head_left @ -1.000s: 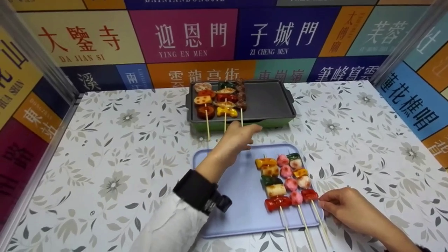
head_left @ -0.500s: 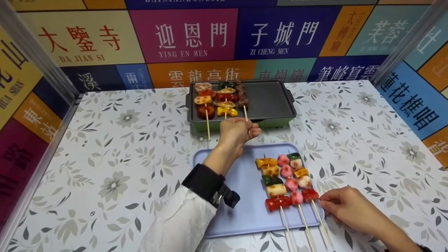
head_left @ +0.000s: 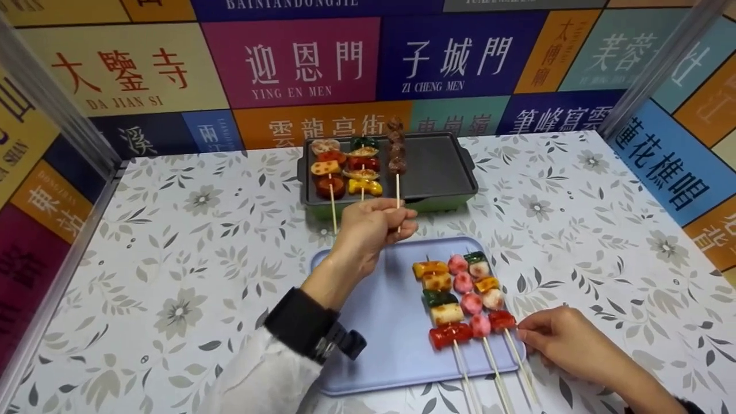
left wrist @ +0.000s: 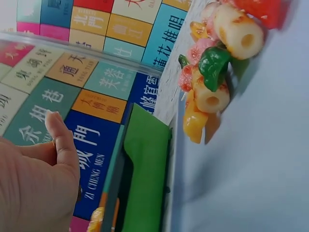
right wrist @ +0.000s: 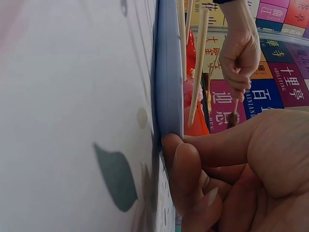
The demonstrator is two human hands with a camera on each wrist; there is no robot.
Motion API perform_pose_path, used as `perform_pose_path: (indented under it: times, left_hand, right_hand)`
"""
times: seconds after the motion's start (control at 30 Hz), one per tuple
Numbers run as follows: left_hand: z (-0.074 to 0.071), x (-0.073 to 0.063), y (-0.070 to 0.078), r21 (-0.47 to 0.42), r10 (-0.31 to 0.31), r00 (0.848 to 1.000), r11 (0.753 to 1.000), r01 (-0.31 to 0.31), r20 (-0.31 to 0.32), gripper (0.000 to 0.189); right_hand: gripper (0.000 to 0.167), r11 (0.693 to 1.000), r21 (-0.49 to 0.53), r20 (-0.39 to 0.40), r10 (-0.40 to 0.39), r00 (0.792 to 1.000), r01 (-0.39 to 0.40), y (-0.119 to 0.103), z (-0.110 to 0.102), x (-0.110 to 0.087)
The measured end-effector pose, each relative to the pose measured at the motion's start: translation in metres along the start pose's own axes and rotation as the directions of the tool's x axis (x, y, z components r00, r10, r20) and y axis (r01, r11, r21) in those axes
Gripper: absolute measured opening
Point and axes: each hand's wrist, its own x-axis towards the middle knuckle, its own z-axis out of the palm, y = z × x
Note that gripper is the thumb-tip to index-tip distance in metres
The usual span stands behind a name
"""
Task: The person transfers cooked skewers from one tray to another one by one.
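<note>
My left hand (head_left: pixel 368 230) pinches the stick of a skewer of brown meatballs (head_left: pixel 396 152), held raised over the left-middle of a dark griddle (head_left: pixel 440 167). Two other skewers lie on that griddle: one with lotus root (head_left: pixel 326 167) and one with a yellow piece (head_left: pixel 365 187) at its lower end. In front is a pale lavender tray (head_left: pixel 374 345). Thumb and fingers of my right hand (head_left: pixel 569 339) pinch its right edge, plainly seen in the right wrist view. The left wrist view does not show the meatball skewer.
Three skewers lie on the tray's right side: one of mixed pieces (head_left: pixel 447 313), one of pink balls (head_left: pixel 471 303) and one ending in red (head_left: pixel 501 320). Their sticks overhang the front rim. A printed panel wall (head_left: pixel 287 63) stands behind the floral tabletop (head_left: pixel 190 259).
My left hand has taken hold of the meatball skewer's stick and lifted it off the griddle. The right hand keeps its place at the tray edge. The head view has shifted slightly.
</note>
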Motion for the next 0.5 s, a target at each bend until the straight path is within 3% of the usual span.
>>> perform_pose_path:
  times: [0.1,0.33,0.5]
  left_hand:
    - [-0.006,-0.013,0.001,0.012,0.021,0.999,1.000,-0.021,0.026,0.030]
    - [-0.013,-0.040,0.000,0.003,0.007,0.997,1.000,-0.007,0.078,0.031]
    - [-0.017,-0.060,-0.011,0.032,-0.015,0.995,0.999,0.012,0.102,0.029]
  right_hand:
    - [0.012,1.000,-0.011,-0.005,-0.019,1.000,0.019,0.000,0.001,0.000]
    - [0.013,0.999,-0.019,-0.012,-0.031,0.999,0.031,0.002,0.002,0.001]
    - [0.014,1.000,-0.008,-0.006,-0.026,1.000,0.026,0.003,0.001,0.002]
